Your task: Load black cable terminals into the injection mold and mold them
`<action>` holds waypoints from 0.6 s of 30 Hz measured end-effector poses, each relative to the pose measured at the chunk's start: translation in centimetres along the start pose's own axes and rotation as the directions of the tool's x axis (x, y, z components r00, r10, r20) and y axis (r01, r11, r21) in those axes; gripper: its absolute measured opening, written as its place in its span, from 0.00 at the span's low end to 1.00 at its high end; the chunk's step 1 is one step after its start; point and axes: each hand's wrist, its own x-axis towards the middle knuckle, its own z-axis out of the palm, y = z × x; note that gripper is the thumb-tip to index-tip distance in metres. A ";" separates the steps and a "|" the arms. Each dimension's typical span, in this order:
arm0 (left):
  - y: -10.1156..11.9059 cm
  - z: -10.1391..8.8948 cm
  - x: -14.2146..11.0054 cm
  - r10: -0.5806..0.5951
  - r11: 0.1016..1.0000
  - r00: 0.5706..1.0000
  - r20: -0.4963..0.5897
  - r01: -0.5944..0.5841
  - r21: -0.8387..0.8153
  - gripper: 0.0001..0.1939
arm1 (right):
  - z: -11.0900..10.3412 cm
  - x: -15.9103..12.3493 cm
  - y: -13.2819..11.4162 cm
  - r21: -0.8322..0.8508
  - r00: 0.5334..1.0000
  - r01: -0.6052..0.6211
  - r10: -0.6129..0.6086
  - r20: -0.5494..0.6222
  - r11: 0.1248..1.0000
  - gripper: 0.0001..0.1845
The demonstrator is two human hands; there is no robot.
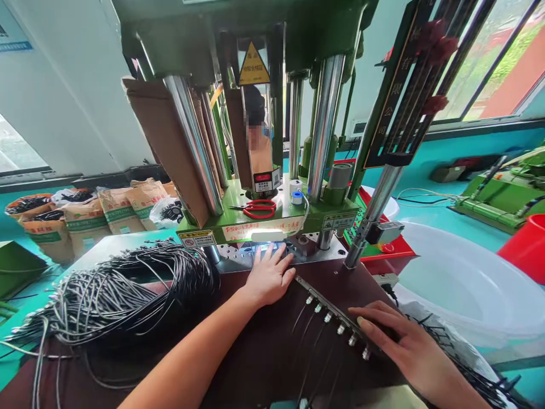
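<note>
My left hand [269,278] reaches into the gap at the front of the green press [293,215]. Its fingers are spread and lie on the metal mould [247,250] beneath the lit strip; what the fingertips touch is partly hidden. A narrow metal bar [321,302] lies slantwise on the dark brown table, holding a row of several small connectors [327,318] with thin black cables hanging toward me. My right hand [395,335] is closed around the near right end of this bar, thumb and fingers curled at its edge.
A large heap of black cables [170,284] covers the table's left side. Red-handled cutters [259,208] and a blue-white tape roll [297,197] rest on the press. Steel columns [326,125] flank it. A white tub [460,284] stands right; sacks [87,213] line the wall.
</note>
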 end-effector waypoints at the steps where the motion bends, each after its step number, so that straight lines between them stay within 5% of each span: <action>1: 0.0 0.1 0.0 -0.001 1.000 1.000 -0.003 0.001 0.000 0.27 | -0.3 0.0 0.1 -0.013 1.000 0.004 -0.004 0.011 1.000 0.19; 5: 0.1 0.3 0.0 -0.001 1.000 1.000 -0.009 0.001 -0.018 0.27 | -1.7 1.3 -1.6 -0.130 0.998 0.040 -0.034 0.043 0.991 0.18; 8: 0.1 0.5 0.0 0.004 1.000 1.000 -0.024 -0.004 -0.030 0.27 | -1.6 4.6 -4.1 -0.235 0.986 0.163 -0.166 0.007 0.958 0.18; 13: 0.3 0.7 0.0 0.008 1.000 0.997 -0.080 -0.010 -0.028 0.27 | 1.8 14.6 -5.6 -0.456 0.891 0.404 -0.453 0.002 0.793 0.25; 18: 0.8 0.5 -0.3 0.018 1.000 0.985 -0.169 -0.018 -0.002 0.25 | 5.6 24.7 -6.2 -0.593 0.927 0.269 -0.370 -0.052 0.759 0.28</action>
